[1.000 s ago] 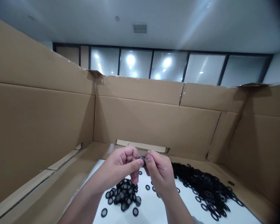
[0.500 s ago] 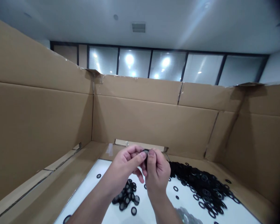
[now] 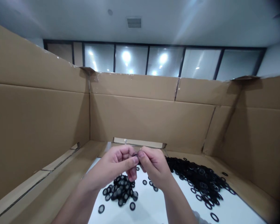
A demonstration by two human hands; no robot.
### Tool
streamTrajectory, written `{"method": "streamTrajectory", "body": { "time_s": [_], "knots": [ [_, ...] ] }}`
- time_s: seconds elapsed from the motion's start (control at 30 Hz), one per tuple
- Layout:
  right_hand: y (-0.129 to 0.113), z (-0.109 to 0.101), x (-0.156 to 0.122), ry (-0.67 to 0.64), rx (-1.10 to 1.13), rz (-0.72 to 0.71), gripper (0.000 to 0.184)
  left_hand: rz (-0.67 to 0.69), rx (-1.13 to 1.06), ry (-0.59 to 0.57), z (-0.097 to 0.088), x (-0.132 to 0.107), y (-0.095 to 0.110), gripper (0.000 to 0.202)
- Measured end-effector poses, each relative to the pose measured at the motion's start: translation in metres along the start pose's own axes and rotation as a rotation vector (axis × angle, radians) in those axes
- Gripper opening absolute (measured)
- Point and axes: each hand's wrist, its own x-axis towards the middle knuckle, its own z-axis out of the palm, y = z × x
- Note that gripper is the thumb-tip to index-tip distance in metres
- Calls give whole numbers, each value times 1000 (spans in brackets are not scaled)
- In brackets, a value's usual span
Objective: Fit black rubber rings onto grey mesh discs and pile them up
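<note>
My left hand (image 3: pixel 118 162) and my right hand (image 3: pixel 154 161) meet over the white surface, thumbs and fingertips pinched on a small black ring (image 3: pixel 136 155). Fingers cover most of that ring, so I cannot tell whether a disc sits inside it. Below and left of my hands lies a heap of black rings with greyish centres (image 3: pixel 121 188). To the right spreads a larger heap of black rings (image 3: pixel 198 177), many with open middles. A few translucent discs (image 3: pixel 199 217) show partly behind my right forearm.
Tall cardboard walls (image 3: pixel 135 116) surround the white work surface (image 3: pixel 147 207). Several small rings (image 3: pixel 145 182) lie scattered between the heaps. One loose black ring (image 3: pixel 214 217) lies near the front right. A low cardboard strip (image 3: pixel 140 142) runs along the back.
Both hands have shifted slightly left, still pinched together on the ring, and the wrists have spread apart. The view has moved a little, showing more of the left heap.
</note>
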Motion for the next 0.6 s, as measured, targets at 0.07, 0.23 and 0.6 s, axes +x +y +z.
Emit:
{"method": "streamTrajectory", "body": {
  "time_s": [0.07,0.23,0.6],
  "knots": [
    [1,1,-1,2,-21,-23,44,-22,22,11,-1,-1,3,26],
    [3,2,-1,32,-103,-95,41,-91,68,31,-6,-6,6,27],
    [6,21,1,189,-121,-123,37,-86,40,-6,-16,-1,5,22]
  ]
}}
